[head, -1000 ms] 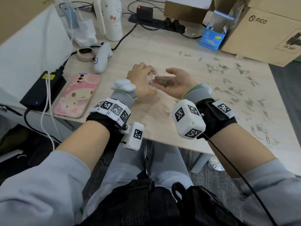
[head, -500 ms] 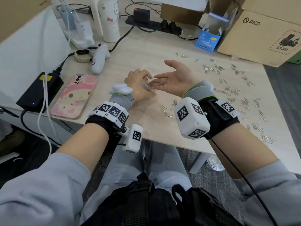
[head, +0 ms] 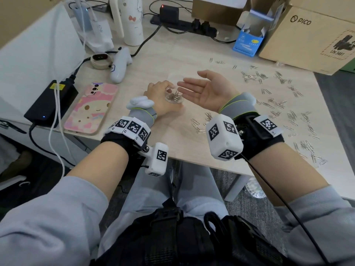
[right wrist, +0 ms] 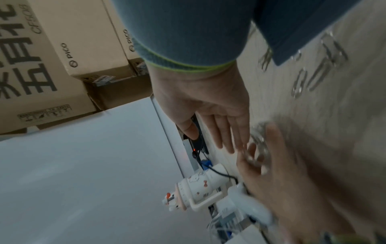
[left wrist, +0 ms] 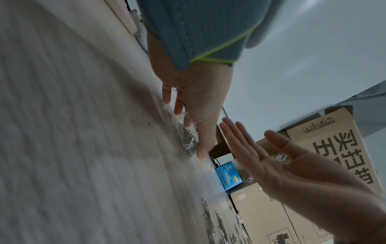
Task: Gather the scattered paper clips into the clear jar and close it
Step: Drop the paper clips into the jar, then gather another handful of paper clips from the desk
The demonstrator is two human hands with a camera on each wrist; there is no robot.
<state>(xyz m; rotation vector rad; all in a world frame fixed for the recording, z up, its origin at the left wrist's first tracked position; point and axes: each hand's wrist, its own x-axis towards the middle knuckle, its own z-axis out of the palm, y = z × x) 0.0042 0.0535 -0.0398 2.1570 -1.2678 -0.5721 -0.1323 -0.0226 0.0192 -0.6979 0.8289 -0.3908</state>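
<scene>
The small clear jar [head: 173, 96] stands on the table with several silver paper clips in it and no lid on. My left hand [head: 163, 91] grips the jar from its left side, fingers curled round its wall. My right hand [head: 192, 84] hovers just right of the jar, palm up, fingers straight and empty. Scattered paper clips [head: 278, 104] cover the right half of the table. The left wrist view shows the jar [left wrist: 189, 142] under my left hand's fingers [left wrist: 198, 125]. In the right wrist view the jar [right wrist: 259, 148] sits beyond my right hand's fingertips [right wrist: 227, 140].
A pink phone [head: 91, 108], a black power brick [head: 51, 101] and a white controller [head: 120, 67] lie to the left. At the back stand a white bottle [head: 132, 20], a power strip [head: 184, 25], a blue box [head: 248, 44] and a cardboard box [head: 315, 35]. More clips [head: 199, 123] lie near the front edge.
A second ago my right palm held a pile of clips over the jar. The clips are now in the jar and the empty right hand has flattened and drawn slightly right.
</scene>
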